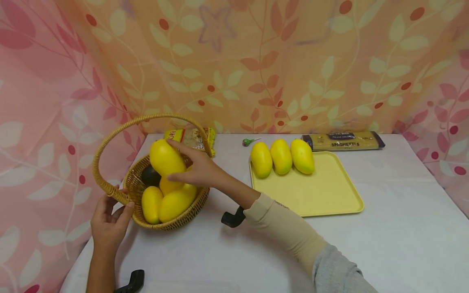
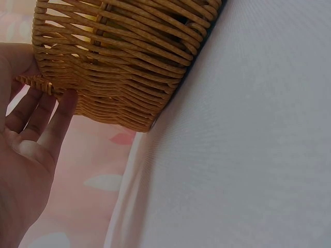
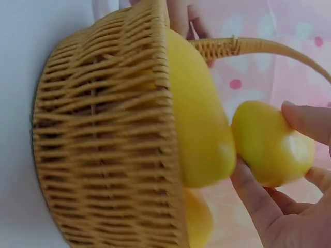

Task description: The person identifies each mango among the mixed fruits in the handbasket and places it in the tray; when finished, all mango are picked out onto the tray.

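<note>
A wicker basket (image 1: 194, 211) with a tall hoop handle stands at the table's left. My left hand (image 1: 110, 221) holds the basket at the left foot of the handle; in the left wrist view its fingers (image 2: 62, 116) lie against the woven side. Above the basket, my right hand (image 1: 201, 167) grips a yellow mango (image 1: 165, 158) between thumb and fingers. Several other mangoes (image 1: 178, 203) lie inside, beside a dark rounded thing (image 1: 149, 177) that is partly hidden. The right wrist view shows the held mango (image 3: 271, 144) close against a larger mango (image 3: 199, 119) in the basket.
Three mangoes (image 1: 282, 157) lie in a row along the back left of a yellow tray (image 1: 322, 191). Behind the tray is a spaghetti pack (image 1: 344, 141). A green-wrapped lollipop (image 1: 247, 142) lies left of it. A yellow food packet (image 1: 190, 137) sits behind the basket.
</note>
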`<state>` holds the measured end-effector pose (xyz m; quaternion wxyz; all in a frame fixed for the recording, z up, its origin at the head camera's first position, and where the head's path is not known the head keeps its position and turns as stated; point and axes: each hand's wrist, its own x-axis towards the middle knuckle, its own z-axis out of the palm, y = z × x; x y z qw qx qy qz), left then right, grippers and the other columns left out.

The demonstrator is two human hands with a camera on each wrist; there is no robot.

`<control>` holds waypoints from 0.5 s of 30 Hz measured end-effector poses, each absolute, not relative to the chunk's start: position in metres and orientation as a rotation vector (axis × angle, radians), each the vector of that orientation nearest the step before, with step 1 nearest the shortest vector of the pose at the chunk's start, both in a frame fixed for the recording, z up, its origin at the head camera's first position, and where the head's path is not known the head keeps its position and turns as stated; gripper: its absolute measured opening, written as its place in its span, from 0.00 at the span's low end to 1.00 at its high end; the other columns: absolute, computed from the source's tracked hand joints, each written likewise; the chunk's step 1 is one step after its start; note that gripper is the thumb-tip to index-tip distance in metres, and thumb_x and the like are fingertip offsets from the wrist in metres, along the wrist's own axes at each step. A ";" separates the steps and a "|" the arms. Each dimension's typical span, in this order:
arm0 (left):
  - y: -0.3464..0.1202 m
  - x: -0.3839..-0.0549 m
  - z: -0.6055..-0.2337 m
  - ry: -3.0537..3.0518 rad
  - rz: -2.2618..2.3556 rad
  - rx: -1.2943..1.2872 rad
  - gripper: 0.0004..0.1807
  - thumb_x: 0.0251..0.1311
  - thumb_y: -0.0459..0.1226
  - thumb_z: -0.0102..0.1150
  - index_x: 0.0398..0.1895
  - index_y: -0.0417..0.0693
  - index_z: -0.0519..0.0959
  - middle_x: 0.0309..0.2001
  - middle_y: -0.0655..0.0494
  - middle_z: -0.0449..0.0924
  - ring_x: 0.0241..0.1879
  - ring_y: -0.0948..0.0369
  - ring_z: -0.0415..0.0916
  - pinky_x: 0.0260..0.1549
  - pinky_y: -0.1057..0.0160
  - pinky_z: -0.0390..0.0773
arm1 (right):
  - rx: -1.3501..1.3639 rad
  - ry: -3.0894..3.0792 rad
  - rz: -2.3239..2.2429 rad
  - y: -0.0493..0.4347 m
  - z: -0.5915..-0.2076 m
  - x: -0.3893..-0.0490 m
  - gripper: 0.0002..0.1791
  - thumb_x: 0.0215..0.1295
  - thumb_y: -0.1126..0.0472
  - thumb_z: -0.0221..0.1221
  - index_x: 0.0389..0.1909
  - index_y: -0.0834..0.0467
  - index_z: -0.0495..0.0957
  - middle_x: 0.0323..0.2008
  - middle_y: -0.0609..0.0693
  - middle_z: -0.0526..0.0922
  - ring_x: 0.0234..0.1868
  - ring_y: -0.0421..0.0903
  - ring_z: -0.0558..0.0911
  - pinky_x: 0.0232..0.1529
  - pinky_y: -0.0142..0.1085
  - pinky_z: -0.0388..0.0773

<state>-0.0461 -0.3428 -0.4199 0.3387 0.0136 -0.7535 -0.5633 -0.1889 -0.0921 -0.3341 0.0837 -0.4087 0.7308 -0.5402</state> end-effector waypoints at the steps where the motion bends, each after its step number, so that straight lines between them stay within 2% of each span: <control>1: -0.342 -0.046 -0.420 -1.968 -1.462 0.047 0.32 0.56 0.14 0.59 0.66 0.31 0.69 0.55 0.41 0.76 0.55 0.54 0.75 0.51 0.72 0.77 | -1.221 2.173 -1.607 -0.089 -0.333 -0.189 0.49 0.58 0.55 0.72 0.78 0.45 0.57 0.62 0.47 0.75 0.50 0.40 0.78 0.47 0.29 0.81; 5: -0.341 -0.046 -0.420 -2.003 -1.421 0.094 0.32 0.56 0.15 0.60 0.67 0.34 0.70 0.55 0.42 0.77 0.56 0.56 0.75 0.50 0.73 0.77 | -1.198 2.162 -1.605 -0.073 -0.331 -0.188 0.49 0.59 0.54 0.72 0.78 0.43 0.57 0.59 0.47 0.76 0.48 0.42 0.79 0.47 0.32 0.82; 10: -0.341 -0.046 -0.419 -2.002 -1.442 0.130 0.32 0.57 0.17 0.61 0.67 0.37 0.71 0.56 0.43 0.77 0.56 0.55 0.75 0.50 0.73 0.77 | -1.184 2.207 -1.586 -0.053 -0.331 -0.186 0.48 0.60 0.51 0.71 0.78 0.41 0.56 0.62 0.48 0.75 0.49 0.46 0.78 0.48 0.35 0.82; 15: -0.341 -0.046 -0.418 -1.994 -1.446 0.142 0.32 0.58 0.17 0.61 0.67 0.37 0.71 0.56 0.44 0.77 0.56 0.55 0.74 0.50 0.74 0.76 | -1.165 2.224 -1.567 -0.037 -0.334 -0.184 0.48 0.60 0.51 0.70 0.78 0.39 0.56 0.61 0.49 0.75 0.46 0.49 0.79 0.45 0.38 0.83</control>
